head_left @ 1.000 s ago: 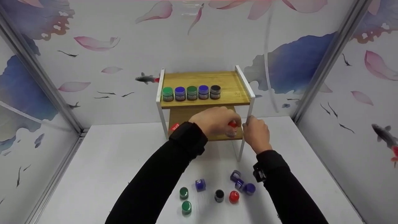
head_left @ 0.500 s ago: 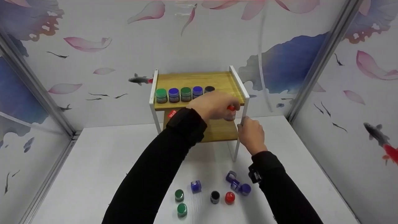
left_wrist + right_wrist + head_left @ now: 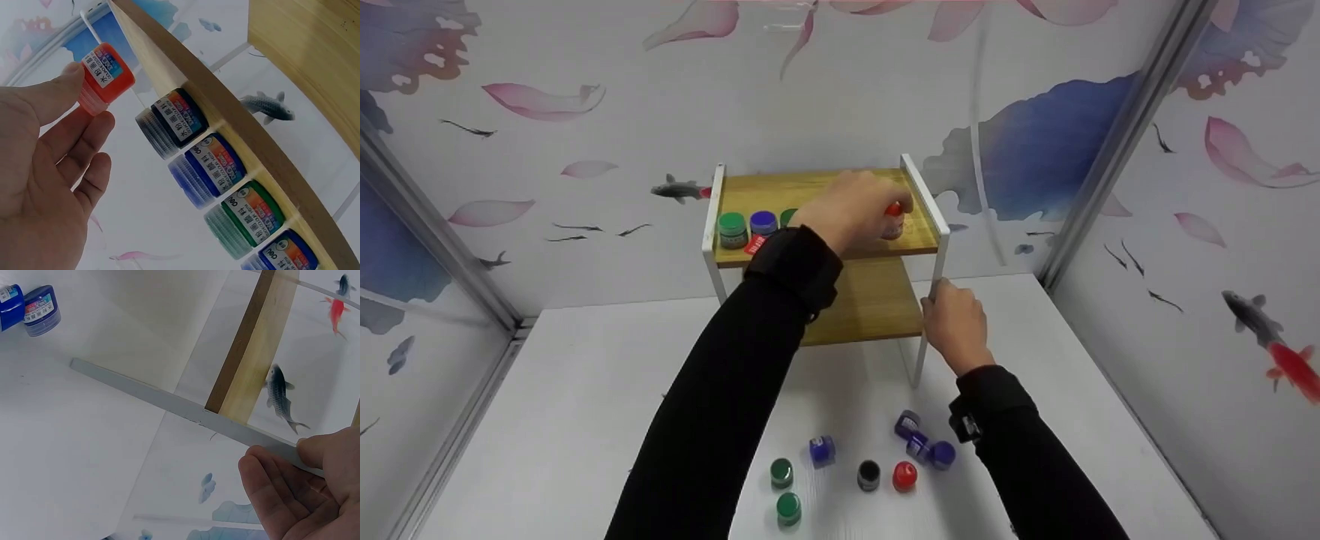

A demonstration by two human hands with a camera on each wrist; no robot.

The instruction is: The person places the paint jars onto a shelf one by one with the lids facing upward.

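Observation:
My left hand (image 3: 851,210) pinches a red paint jar (image 3: 893,219) by its lid, between thumb and fingers, at the front right of the top shelf board (image 3: 780,182). In the left wrist view this red jar stands apart from the end of a row, beside a black paint jar (image 3: 171,122). Blue (image 3: 208,170) and green (image 3: 246,218) paint jars continue that row; my hand hides part of it in the head view. Lower down, my right hand (image 3: 958,324) grips the white shelf leg (image 3: 135,390) between thumb and fingers.
Several paint jars lie or stand on the white table (image 3: 607,390) before the shelf: green (image 3: 781,472), blue (image 3: 822,451), black (image 3: 868,475) and red (image 3: 904,477), with blue ones clustered at right. A lower board (image 3: 862,304) sits under the top one. Patterned walls (image 3: 810,112) enclose the table.
My left hand has raised the red paint jar from in front of the lower board up to the top board's front right. The right hand keeps its grip on the leg.

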